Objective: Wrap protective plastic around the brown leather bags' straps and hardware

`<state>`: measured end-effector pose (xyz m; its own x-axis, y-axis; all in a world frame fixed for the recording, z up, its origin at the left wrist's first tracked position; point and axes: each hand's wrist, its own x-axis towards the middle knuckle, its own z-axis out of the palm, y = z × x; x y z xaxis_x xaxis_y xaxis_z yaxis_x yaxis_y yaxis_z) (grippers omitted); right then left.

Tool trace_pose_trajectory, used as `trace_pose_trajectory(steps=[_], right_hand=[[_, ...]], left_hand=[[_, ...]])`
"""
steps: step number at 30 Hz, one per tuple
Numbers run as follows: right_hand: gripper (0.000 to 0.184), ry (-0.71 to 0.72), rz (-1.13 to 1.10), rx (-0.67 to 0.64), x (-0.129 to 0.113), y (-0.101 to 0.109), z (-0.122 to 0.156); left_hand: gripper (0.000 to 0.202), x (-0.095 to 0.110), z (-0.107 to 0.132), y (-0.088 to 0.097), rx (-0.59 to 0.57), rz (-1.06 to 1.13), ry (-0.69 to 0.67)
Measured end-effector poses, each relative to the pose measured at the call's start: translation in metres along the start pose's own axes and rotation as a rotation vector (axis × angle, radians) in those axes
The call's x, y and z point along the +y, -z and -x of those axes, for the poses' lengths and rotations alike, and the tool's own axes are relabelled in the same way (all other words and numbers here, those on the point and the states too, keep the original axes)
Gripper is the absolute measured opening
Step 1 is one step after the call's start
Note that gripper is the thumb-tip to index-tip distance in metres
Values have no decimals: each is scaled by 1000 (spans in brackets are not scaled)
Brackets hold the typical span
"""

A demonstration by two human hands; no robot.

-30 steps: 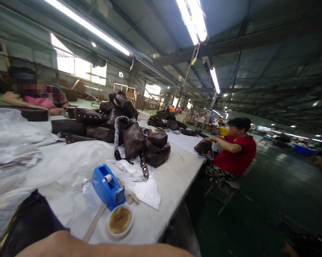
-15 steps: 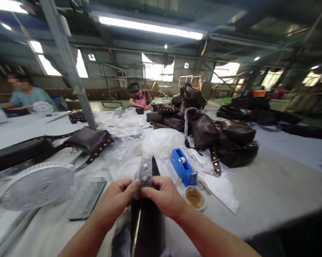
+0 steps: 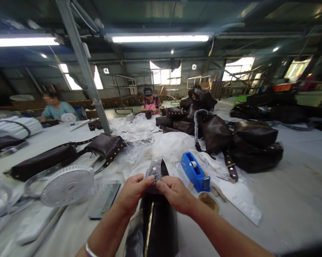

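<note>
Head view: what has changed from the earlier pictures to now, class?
The view swung left. The left hand and right hand came into clear sight, holding the wrapped strap; they held it half a second ago too. The blue tape dispenser stayed on the table.

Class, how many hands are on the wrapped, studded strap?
2: the left hand at the left edge of the strap, the right hand at its right. Some fingers are hidden.

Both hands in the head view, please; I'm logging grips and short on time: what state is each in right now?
Left hand: closed, holding the film-wrapped studded strap.
Right hand: closed, holding the same strap beside it.
</note>
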<state>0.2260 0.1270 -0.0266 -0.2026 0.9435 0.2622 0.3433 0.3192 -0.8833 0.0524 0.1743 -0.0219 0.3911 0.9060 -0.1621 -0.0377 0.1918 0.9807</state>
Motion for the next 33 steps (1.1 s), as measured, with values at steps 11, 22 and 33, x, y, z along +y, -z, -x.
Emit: trace_pose_trajectory(steps=[11,22,33], right_hand=[[30,-170,-57,76,1,-14,-3],[30,-205,-208,221,-9,-24,4],[40,-486,-708,215,-13,-27,21]], left_hand=[[37,0,23,-17,217,-836,-420],[40,15,32,-5,12,-889,-469],[58,-25,144,18,-56,-268,379]])
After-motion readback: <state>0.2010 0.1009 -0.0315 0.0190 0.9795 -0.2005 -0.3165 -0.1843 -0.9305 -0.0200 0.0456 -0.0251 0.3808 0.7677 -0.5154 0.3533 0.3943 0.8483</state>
